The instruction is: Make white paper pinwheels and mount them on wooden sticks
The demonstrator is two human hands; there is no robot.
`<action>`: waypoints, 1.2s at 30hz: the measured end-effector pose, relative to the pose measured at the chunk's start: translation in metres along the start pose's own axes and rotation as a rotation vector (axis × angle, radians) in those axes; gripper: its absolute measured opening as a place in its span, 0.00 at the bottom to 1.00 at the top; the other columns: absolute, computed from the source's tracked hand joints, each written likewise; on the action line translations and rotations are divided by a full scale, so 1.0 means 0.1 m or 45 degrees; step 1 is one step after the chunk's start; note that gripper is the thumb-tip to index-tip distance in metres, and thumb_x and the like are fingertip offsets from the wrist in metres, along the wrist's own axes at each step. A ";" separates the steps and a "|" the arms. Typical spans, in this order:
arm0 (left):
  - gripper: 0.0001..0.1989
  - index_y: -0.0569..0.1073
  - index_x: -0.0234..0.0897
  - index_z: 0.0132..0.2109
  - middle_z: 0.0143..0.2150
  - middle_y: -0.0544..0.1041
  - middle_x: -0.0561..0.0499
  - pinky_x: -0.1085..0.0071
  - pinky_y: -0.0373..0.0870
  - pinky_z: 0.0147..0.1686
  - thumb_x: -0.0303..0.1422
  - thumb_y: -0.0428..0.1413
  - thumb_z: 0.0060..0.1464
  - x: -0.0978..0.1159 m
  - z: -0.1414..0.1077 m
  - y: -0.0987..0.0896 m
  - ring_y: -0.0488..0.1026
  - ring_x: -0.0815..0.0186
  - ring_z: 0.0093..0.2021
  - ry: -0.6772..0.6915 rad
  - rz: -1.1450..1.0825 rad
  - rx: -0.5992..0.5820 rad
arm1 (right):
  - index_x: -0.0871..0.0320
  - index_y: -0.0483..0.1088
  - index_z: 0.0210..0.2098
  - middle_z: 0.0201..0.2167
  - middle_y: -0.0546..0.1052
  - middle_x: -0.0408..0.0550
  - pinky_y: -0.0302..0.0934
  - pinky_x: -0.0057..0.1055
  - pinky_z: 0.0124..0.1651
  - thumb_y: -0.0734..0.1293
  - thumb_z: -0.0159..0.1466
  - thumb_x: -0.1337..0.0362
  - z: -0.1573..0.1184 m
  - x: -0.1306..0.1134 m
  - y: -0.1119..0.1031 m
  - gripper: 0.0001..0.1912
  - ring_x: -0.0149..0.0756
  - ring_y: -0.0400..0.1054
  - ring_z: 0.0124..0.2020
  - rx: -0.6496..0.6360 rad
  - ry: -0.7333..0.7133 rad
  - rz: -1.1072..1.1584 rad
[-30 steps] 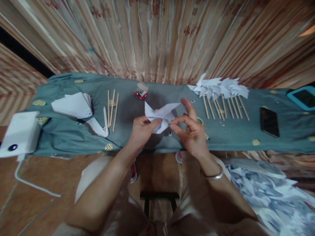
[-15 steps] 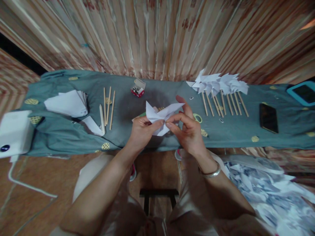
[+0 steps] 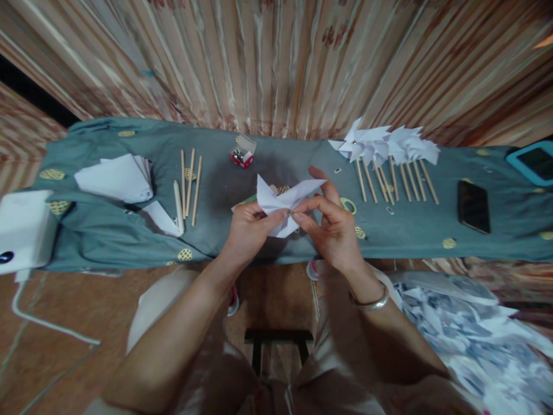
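Note:
A white paper pinwheel (image 3: 276, 202) with its points folded to the middle is held over the near part of the table. My left hand (image 3: 247, 230) is closed on its left side, thumb pressing near the centre. At that centre, the thumb and index finger of my right hand (image 3: 330, 230) pinch a small pin (image 3: 290, 213), partly hidden by the fingertips. Below the pinwheel, a green and pale item mostly covered by paper and hands lies on the cloth. Scissors with a light green handle (image 3: 348, 205) lie just beyond my right hand.
Table with green cloth (image 3: 211, 242). Left: stacked paper (image 3: 114, 180), wooden sticks (image 3: 188, 187), a white utility knife (image 3: 178, 207), a white device (image 3: 26, 230). Behind: a small red box of metal pins (image 3: 242, 154). Right: pinwheels on sticks (image 3: 389, 144), a phone (image 3: 474, 206). Paper-filled bag (image 3: 470, 323) below.
Both hands keep nearly the same hold on the pinwheel and pin. The view has shifted very slightly; nothing is let go or picked up.

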State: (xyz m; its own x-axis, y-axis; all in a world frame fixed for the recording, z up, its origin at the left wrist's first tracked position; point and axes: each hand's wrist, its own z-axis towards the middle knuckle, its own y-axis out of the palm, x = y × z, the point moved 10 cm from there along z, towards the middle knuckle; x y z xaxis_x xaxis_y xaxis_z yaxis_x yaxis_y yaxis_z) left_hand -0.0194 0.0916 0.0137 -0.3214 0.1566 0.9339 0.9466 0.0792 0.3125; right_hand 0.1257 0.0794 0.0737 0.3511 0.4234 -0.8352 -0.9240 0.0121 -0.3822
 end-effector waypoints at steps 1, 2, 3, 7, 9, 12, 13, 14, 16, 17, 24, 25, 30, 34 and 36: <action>0.11 0.81 0.36 0.26 0.27 0.81 0.51 0.72 0.71 0.29 0.34 0.71 0.32 0.00 0.00 0.00 0.73 0.68 0.26 0.003 0.001 -0.003 | 0.52 0.73 0.33 0.51 0.74 0.46 0.65 0.39 0.53 0.69 0.63 0.60 0.00 0.00 0.00 0.03 0.37 0.71 0.45 0.001 -0.003 0.003; 0.11 0.81 0.36 0.27 0.27 0.81 0.51 0.72 0.71 0.29 0.34 0.71 0.32 0.01 0.00 0.00 0.73 0.68 0.26 0.008 -0.002 -0.007 | 0.52 0.74 0.33 0.51 0.74 0.46 0.63 0.39 0.55 0.69 0.63 0.60 0.00 0.00 0.00 0.03 0.38 0.71 0.48 0.003 -0.008 0.005; 0.11 0.81 0.36 0.27 0.27 0.81 0.51 0.72 0.71 0.30 0.34 0.71 0.32 0.01 0.00 0.01 0.73 0.68 0.26 0.013 -0.009 -0.012 | 0.51 0.74 0.33 0.51 0.74 0.46 0.62 0.40 0.57 0.69 0.63 0.61 0.00 -0.01 -0.01 0.03 0.39 0.70 0.50 0.007 -0.012 0.004; 0.12 0.81 0.36 0.28 0.28 0.82 0.51 0.71 0.72 0.31 0.34 0.71 0.32 0.02 0.00 0.02 0.74 0.67 0.27 0.020 -0.033 -0.024 | 0.51 0.73 0.33 0.49 0.75 0.46 0.59 0.42 0.61 0.69 0.63 0.60 0.00 0.01 -0.01 0.03 0.40 0.70 0.51 0.005 -0.003 -0.024; 0.12 0.81 0.36 0.27 0.28 0.82 0.51 0.71 0.72 0.31 0.34 0.71 0.32 0.00 0.00 0.02 0.74 0.67 0.27 0.008 -0.027 -0.015 | 0.51 0.73 0.33 0.49 0.75 0.46 0.58 0.43 0.62 0.69 0.63 0.58 0.00 0.02 0.00 0.04 0.39 0.71 0.50 -0.003 0.009 -0.028; 0.11 0.81 0.36 0.27 0.27 0.81 0.51 0.72 0.71 0.30 0.33 0.71 0.32 -0.01 0.01 0.01 0.74 0.68 0.26 0.001 -0.028 -0.007 | 0.50 0.73 0.32 0.49 0.75 0.46 0.57 0.45 0.63 0.69 0.63 0.58 0.00 0.00 0.00 0.05 0.41 0.68 0.55 0.010 -0.002 -0.032; 0.11 0.81 0.36 0.27 0.27 0.81 0.51 0.72 0.71 0.30 0.33 0.71 0.32 -0.01 0.01 0.01 0.74 0.68 0.26 0.001 -0.032 -0.009 | 0.50 0.73 0.32 0.49 0.75 0.46 0.56 0.45 0.63 0.69 0.63 0.58 0.00 -0.01 -0.01 0.05 0.42 0.66 0.58 0.016 -0.009 -0.034; 0.11 0.81 0.36 0.27 0.27 0.81 0.51 0.72 0.71 0.30 0.33 0.71 0.33 -0.01 0.00 0.01 0.74 0.68 0.27 0.000 -0.037 -0.011 | 0.50 0.73 0.32 0.49 0.75 0.46 0.57 0.45 0.63 0.69 0.63 0.59 0.00 -0.02 -0.01 0.04 0.42 0.65 0.59 0.020 -0.014 -0.036; 0.10 0.81 0.36 0.27 0.28 0.81 0.51 0.72 0.71 0.30 0.32 0.71 0.33 -0.01 0.00 0.01 0.74 0.68 0.27 -0.004 -0.044 -0.011 | 0.51 0.73 0.32 0.49 0.74 0.46 0.58 0.44 0.62 0.69 0.63 0.60 0.01 -0.02 -0.01 0.03 0.42 0.63 0.61 0.018 -0.014 -0.042; 0.10 0.81 0.36 0.27 0.28 0.81 0.51 0.72 0.71 0.30 0.32 0.71 0.33 -0.01 0.00 0.01 0.74 0.68 0.27 -0.005 -0.043 -0.009 | 0.51 0.73 0.33 0.49 0.74 0.46 0.58 0.44 0.62 0.69 0.63 0.60 0.01 -0.03 -0.01 0.03 0.42 0.63 0.61 0.016 -0.012 -0.044; 0.10 0.81 0.36 0.27 0.27 0.81 0.52 0.72 0.71 0.30 0.33 0.71 0.32 -0.01 0.00 0.01 0.73 0.69 0.26 0.010 -0.040 -0.012 | 0.51 0.73 0.33 0.51 0.73 0.46 0.58 0.44 0.63 0.69 0.62 0.64 0.01 -0.02 0.00 0.01 0.42 0.63 0.61 0.015 -0.021 -0.004; 0.10 0.81 0.36 0.27 0.27 0.81 0.52 0.72 0.71 0.30 0.33 0.71 0.32 0.00 0.00 0.00 0.74 0.69 0.26 0.016 -0.036 -0.012 | 0.51 0.73 0.33 0.52 0.73 0.47 0.58 0.44 0.63 0.69 0.62 0.64 0.00 -0.02 0.00 0.01 0.42 0.63 0.61 0.011 -0.013 -0.003; 0.11 0.81 0.36 0.27 0.28 0.82 0.51 0.71 0.72 0.31 0.35 0.71 0.33 0.02 0.00 0.00 0.75 0.66 0.28 0.049 0.017 -0.013 | 0.52 0.73 0.33 0.52 0.73 0.48 0.56 0.43 0.64 0.69 0.62 0.63 0.00 0.03 0.01 0.02 0.43 0.62 0.62 -0.012 0.030 0.010; 0.10 0.81 0.36 0.27 0.27 0.81 0.51 0.71 0.72 0.31 0.34 0.70 0.34 0.04 -0.01 0.02 0.74 0.67 0.27 0.084 0.052 -0.030 | 0.53 0.73 0.32 0.52 0.73 0.48 0.57 0.41 0.63 0.70 0.62 0.62 0.00 0.09 0.04 0.03 0.42 0.62 0.62 -0.041 0.052 0.091; 0.09 0.81 0.35 0.27 0.27 0.81 0.52 0.72 0.71 0.32 0.34 0.70 0.35 0.06 -0.01 0.02 0.74 0.68 0.27 0.111 0.070 -0.031 | 0.53 0.74 0.32 0.54 0.72 0.48 0.55 0.41 0.65 0.70 0.61 0.62 0.00 0.14 0.06 0.03 0.42 0.61 0.63 -0.043 0.086 0.174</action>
State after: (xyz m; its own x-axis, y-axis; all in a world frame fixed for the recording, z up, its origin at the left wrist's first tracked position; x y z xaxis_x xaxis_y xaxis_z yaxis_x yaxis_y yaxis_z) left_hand -0.0196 0.0921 0.0203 -0.2667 0.0738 0.9610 0.9634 0.0486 0.2636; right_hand 0.1254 0.0855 0.0600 0.2331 0.3568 -0.9046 -0.9585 -0.0726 -0.2756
